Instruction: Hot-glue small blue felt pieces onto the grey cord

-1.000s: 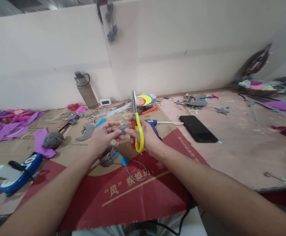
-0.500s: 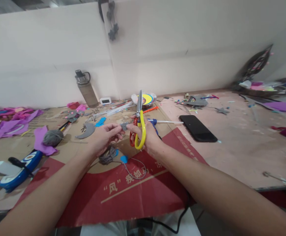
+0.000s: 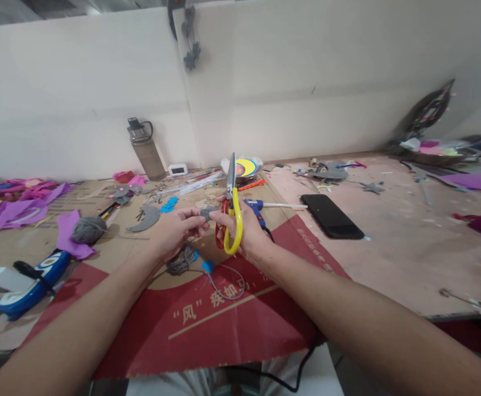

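My left hand (image 3: 186, 226) pinches a small grey felt piece (image 3: 206, 213) between thumb and fingers. Scissors (image 3: 234, 220) with one yellow and one red handle are held in my right hand (image 3: 244, 228), their blades pointing up and away from me. The fingertips of my right hand also reach the felt piece. Below my hands lie a bundle of grey yarn (image 3: 181, 260) and a blue scrap (image 3: 208, 267), with a loose strand curling to the right. A grey felt crescent (image 3: 145, 219) rests left of my left hand.
A red and brown cardboard sheet (image 3: 240, 341) covers the table in front of me. Right of my hands are a blue glue gun (image 3: 257, 208) and a black phone (image 3: 332, 215). A bottle (image 3: 145, 151) stands by the wall. A grey yarn ball (image 3: 89, 230) and purple felt (image 3: 67, 234) lie left.
My right hand has moved slightly left with the scissors, closer to my left hand. Its thumb now overlaps the edge of the grey felt piece. More of the glue gun shows.
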`<state>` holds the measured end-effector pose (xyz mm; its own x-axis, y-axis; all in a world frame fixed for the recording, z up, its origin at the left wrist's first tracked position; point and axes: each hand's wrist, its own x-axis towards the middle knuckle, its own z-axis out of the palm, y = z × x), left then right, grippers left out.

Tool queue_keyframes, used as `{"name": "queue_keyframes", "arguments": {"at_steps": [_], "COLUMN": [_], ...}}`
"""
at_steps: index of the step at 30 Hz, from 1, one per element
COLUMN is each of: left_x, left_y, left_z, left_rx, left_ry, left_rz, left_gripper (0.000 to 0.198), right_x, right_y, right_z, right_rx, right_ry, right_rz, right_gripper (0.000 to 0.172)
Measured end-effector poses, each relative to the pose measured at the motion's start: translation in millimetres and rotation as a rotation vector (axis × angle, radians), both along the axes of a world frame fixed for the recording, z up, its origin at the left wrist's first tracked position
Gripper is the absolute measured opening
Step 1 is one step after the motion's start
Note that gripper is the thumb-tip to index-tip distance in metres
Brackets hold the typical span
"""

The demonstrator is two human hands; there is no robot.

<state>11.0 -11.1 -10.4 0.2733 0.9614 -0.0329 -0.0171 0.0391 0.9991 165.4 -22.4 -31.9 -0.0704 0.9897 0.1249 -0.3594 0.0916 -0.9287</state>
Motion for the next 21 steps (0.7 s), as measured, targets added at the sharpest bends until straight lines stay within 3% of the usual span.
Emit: {"name": "queue_keyframes", "arguments": {"at_steps": [6,11,15,18,21], "left_x": [-9,-29,-39,-44,-52], "left_y": [5,19,27,31,37], "left_z": [2.3,8.5,13.0,13.4,11.5], "left_rx": [-0.013,0.065,0.050,0.049,0.064], "left_ry": [-0.047,-0.141,-0.210,-0.226,-0.228], "left_rz": [0.071,0.235,0.320,0.353,0.385], "left_gripper": [0.017,0.020,0.019,0.017,0.015], "right_x": [1,6,15,22,28], "right_y": [-3,0,3,1,-3], "right_z": [9.0,8.0,3.3,6.5,10.9], "right_rx": [-0.029,-0.022,0.115,0.202,0.285], "right_ry": [-0.052,-0.302,-0.605,-0.969,-1.354], "right_rz": [-0.007,-0.015,-0.011,-0.043,-0.143], "right_gripper": [0.046,0.044,0.035,0.024,0.023]}}
